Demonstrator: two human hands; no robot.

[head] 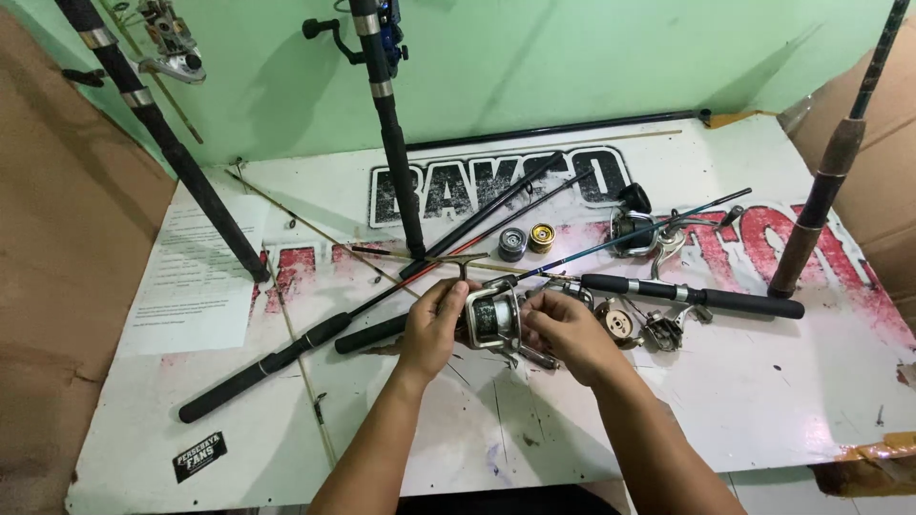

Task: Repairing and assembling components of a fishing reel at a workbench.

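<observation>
- The left hand (431, 324) is closed around the left side of a silver fishing reel (489, 319), fingers curled over its body.
- The right hand (565, 331) grips the right side of the same reel, fingertips pinched near the spool.
- The reel is held between both hands, just above the middle of the white tabletop (763, 401), towards its near half; the spool is wound with pale line.
- A thin T-shaped handle (462, 259) sticks up from the reel, just beyond the left hand.
- Just right of the right hand lie loose reel parts (641, 324), and past them a rod with a black foam grip (711, 301) lies across the tabletop.
- Farther away, near the middle, two small spools stand side by side: a grey one (512, 244) and a gold one (542, 237).
- Another reel (641, 229) lies at the far right, beside a thin blue rod section (620, 241).
- A long black rod (286, 358) runs diagonally on the left of the tabletop, its grip end towards the near left.
- A printed paper sheet (196, 277) lies at the left edge.
- Several rods lean against the green wall (572, 57) at the far side.
- Brown cardboard (57, 286) stands to the left.
</observation>
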